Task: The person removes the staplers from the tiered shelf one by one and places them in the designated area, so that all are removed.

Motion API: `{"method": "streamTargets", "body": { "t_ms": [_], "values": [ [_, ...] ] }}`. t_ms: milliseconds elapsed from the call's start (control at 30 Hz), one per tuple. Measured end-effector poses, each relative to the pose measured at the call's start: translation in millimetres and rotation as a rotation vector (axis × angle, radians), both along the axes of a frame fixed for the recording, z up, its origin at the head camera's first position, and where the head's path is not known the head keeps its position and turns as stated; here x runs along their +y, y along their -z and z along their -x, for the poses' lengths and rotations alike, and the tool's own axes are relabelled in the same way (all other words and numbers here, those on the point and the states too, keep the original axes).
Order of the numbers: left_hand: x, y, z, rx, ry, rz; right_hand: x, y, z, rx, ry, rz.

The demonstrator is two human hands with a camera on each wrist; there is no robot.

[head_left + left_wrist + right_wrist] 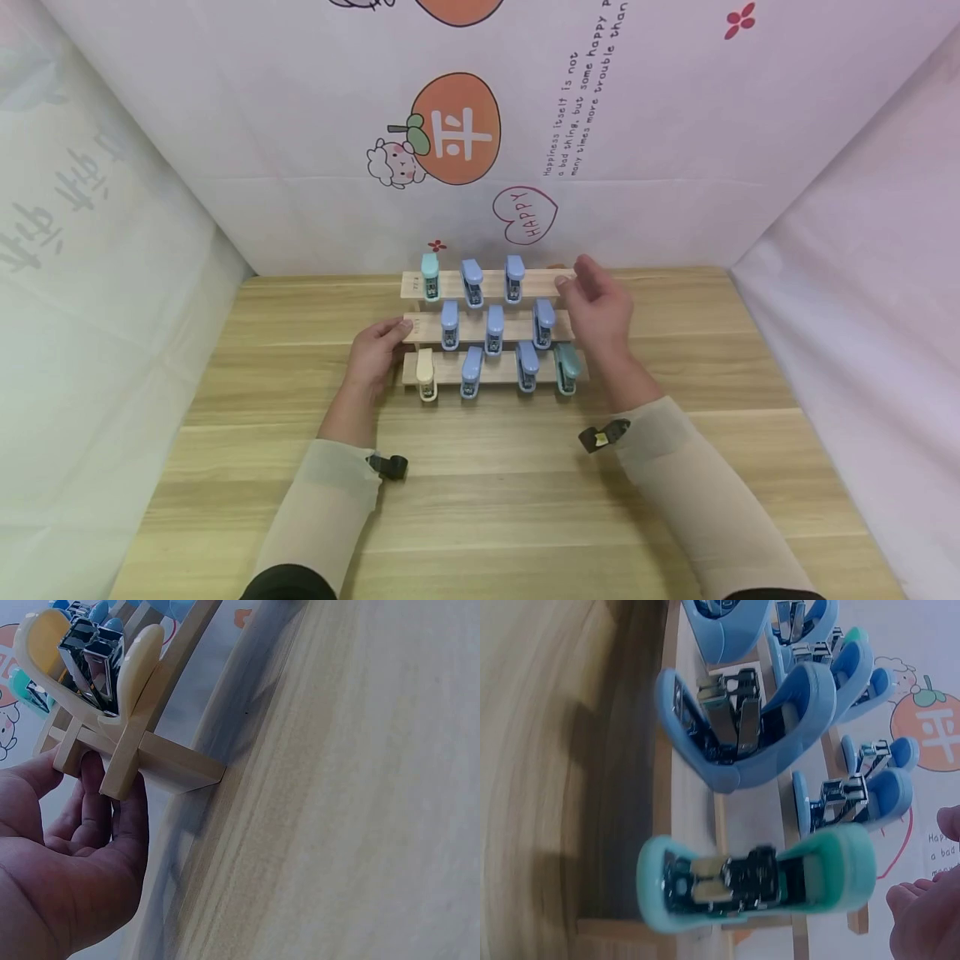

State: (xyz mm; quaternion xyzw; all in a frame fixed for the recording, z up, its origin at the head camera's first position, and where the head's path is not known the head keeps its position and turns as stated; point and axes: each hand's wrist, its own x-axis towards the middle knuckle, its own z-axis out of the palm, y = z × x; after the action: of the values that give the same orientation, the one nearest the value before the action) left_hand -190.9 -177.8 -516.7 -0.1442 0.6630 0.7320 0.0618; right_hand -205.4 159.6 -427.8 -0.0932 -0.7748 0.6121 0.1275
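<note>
A three-tier wooden rack (491, 327) stands near the back of the table, with several small staplers on its steps. Most are blue, like the middle stapler (494, 330). A cream stapler (426, 375) is at the bottom left, a teal stapler (567, 369) at the bottom right, and a mint stapler (430, 277) at the top left. My left hand (375, 354) pinches the left end of the rack's middle plank, thumb on top and fingers underneath in the left wrist view. Beside the top plank's right end is my right hand (600, 312), fingers loosely bent, holding nothing.
The wood-grain table (480, 508) extends in front of the rack and to both sides. Behind it rises a white printed cloth (645, 208). White cloth walls (862, 275) flank the table. Dark wrist cameras (390, 467) sit on both sleeves.
</note>
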Motion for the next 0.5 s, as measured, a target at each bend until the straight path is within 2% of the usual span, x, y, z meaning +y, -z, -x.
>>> {"method": "streamTargets", "body": {
  "t_ms": [167, 333, 500],
  "values": [
    [0.1, 1.3, 0.3, -0.007, -0.007, -0.014, -6.4, -4.1, -0.5, -0.015, -0.045, 0.006],
    [-0.1, 2.2, 0.2, -0.006, -0.008, -0.02, -11.6, -6.9, -0.8, -0.014, -0.099, -0.031],
    [-0.2, 2.1, -0.1, 0.0, -0.004, -0.025, -17.3, -8.0, 1.5, -0.055, -0.143, -0.055]
  ]
}}
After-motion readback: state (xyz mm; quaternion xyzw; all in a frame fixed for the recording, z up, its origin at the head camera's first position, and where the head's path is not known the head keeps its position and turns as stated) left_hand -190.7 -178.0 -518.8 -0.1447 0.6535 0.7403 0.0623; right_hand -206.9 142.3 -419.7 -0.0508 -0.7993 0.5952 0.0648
